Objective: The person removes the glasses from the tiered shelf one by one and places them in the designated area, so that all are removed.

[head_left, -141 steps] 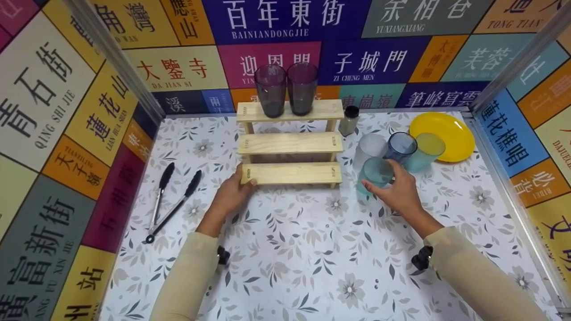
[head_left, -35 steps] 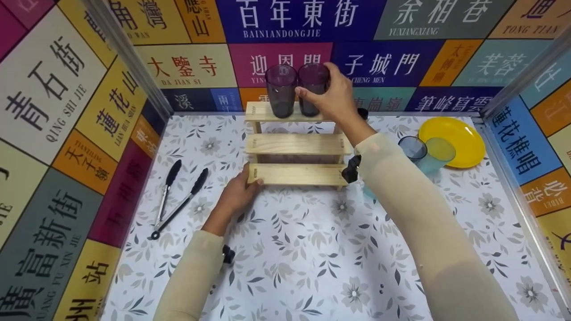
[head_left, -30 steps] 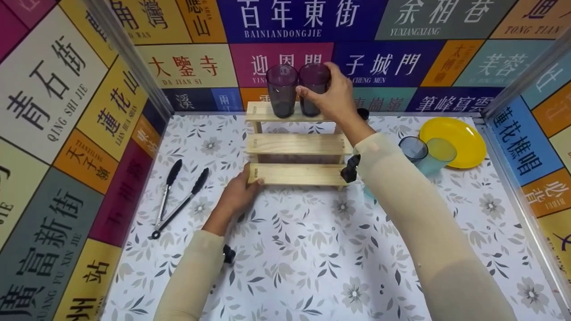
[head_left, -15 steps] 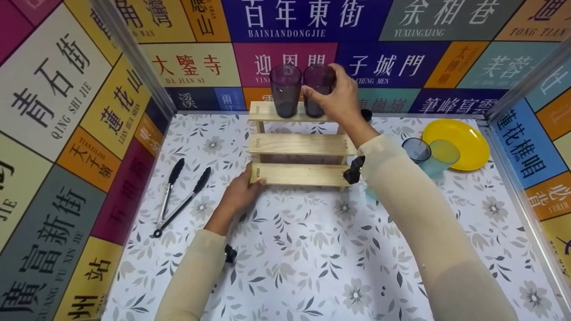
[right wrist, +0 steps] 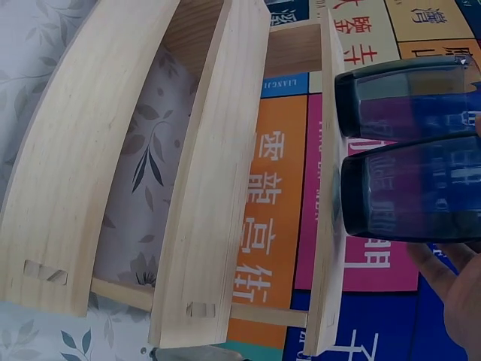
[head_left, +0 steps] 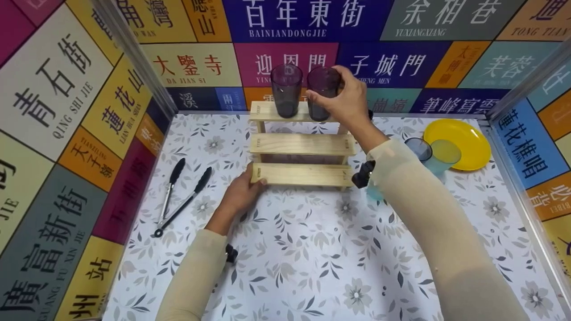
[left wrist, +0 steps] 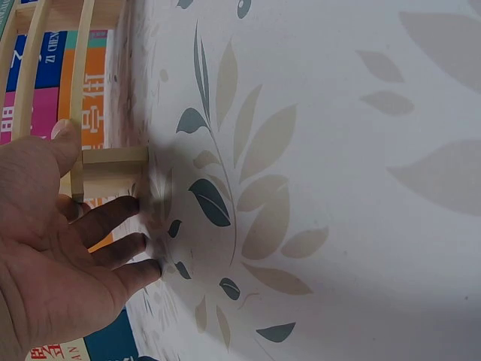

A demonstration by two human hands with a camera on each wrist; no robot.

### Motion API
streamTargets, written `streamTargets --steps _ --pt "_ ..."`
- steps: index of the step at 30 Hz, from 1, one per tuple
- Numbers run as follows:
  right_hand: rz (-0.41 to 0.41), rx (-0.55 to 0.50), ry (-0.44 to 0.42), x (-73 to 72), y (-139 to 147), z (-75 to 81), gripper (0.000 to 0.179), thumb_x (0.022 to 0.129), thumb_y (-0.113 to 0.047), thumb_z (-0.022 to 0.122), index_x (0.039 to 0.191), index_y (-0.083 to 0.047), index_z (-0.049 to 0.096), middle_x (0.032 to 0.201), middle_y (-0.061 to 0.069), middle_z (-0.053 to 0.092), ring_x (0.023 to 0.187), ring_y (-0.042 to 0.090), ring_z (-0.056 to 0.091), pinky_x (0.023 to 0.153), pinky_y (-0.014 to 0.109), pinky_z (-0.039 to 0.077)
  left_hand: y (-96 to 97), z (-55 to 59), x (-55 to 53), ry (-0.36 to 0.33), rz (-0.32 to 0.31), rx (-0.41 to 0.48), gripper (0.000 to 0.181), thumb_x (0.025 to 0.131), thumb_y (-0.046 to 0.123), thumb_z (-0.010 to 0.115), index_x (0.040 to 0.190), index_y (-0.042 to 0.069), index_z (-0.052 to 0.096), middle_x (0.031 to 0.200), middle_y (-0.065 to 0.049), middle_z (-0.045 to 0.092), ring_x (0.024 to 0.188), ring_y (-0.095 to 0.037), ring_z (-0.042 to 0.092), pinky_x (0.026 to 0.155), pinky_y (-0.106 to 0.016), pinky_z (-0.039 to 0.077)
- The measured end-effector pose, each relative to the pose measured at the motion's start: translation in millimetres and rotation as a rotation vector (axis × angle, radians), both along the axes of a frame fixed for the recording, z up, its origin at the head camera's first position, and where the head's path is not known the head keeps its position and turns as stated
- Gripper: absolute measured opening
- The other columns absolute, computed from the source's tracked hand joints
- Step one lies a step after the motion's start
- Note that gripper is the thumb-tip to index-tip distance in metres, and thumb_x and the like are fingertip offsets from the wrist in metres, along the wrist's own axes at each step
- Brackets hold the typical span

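White, leaf-print desk point(head_left: 303, 258) up front, and the first thing going back is the left hand point(head_left: 242, 191) gripping the left end of the rack point(head_left: 303, 143) at its bottom step point(head_left: 303, 174), thumb on top. Tongs point(head_left: 196, 191) lie left of that hand, spread in a V, not being touched. From there the rack climbs in three wood steps, and the bit that matters is at the back: a purple glass point(head_left: 322, 84), upright, long axis pretty much vertical, up by the right end of the top step point(head_left: 267, 111). The right hand point(head_left: 352, 98) has it, coming in from the right with the thumb on the near left side and fingers round the right of the rim. So that's the near hand by miles; the left one is way down low. Catch is the other glass point(head_left: 286, 91) just to the left, also upright, with only a slim gap between the rims, so I'd call left the tight side and right the freer one. Can't tell if the held base touches the wood or sits slightly above it. Behind it all is just the coloured wall point(head_left: 383, 64).
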State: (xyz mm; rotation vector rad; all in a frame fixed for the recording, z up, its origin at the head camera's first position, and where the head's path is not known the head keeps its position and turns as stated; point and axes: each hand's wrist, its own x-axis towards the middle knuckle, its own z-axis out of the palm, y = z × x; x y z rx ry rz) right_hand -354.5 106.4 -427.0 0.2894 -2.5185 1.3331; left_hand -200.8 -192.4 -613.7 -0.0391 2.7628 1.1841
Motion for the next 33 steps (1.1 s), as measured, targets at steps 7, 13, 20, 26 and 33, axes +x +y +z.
streamTargets --steps 7,13,20,26,33 --pt "-0.013 0.018 0.026 7.7 14 2.1 0.085 0.079 -0.059 0.098 0.145 -0.017 0.067 0.131 0.007 0.077 0.113 0.017 0.07 0.099 0.034 0.056 -0.4 -0.6 0.1 0.015 -0.01 0.003 0.083 0.112 0.048 0.062 0.176 0.01 0.027 0.165 -0.027 0.055 0.152 -0.048 0.054 0.127 -0.06 0.042" --pt "0.005 -0.001 0.088 14.4 28 -0.4 0.083 0.079 -0.057 0.099 0.144 -0.014 0.068 0.129 0.006 0.079 0.112 0.017 0.071 0.099 0.035 0.056 -1.3 -0.8 1.4 0.014 -0.012 -0.002 0.084 0.112 0.048 0.062 0.176 0.009 0.025 0.167 -0.027 0.052 0.153 -0.048 0.052 0.129 -0.06 0.041" --pt "0.005 -0.002 0.128 23.0 45 -8.3 0.079 0.081 -0.052 0.099 0.144 -0.014 0.069 0.126 0.006 0.081 0.111 0.02 0.075 0.098 0.039 0.058 -0.7 -2.2 0.4 -0.002 -0.021 -0.003 0.085 0.113 0.049 0.06 0.177 0.008 0.023 0.169 -0.027 0.049 0.155 -0.047 0.051 0.129 -0.059 0.04" --pt "-0.001 0.004 0.152 32.6 60 -11.1 0.078 0.082 -0.049 0.099 0.144 -0.013 0.07 0.123 0.007 0.081 0.11 0.023 0.074 0.093 0.032 0.053 0.0 -1.8 -1.1 -0.013 -0.015 -0.015 0.085 0.113 0.05 0.06 0.178 0.009 0.021 0.17 -0.026 0.048 0.156 -0.046 0.05 0.13 -0.057 0.039" --pt "-0.008 0.012 0.138 41.3 75 -12.9 0.08 0.082 -0.048 0.099 0.147 -0.014 0.068 0.125 0.009 0.081 0.114 0.023 0.073 0.098 0.034 0.054 0.2 -0.6 1.0 -0.014 -0.011 -0.012 0.086 0.113 0.053 0.059 0.178 0.012 0.022 0.168 -0.027 0.05 0.154 -0.049 0.051 0.13 -0.059 0.039"
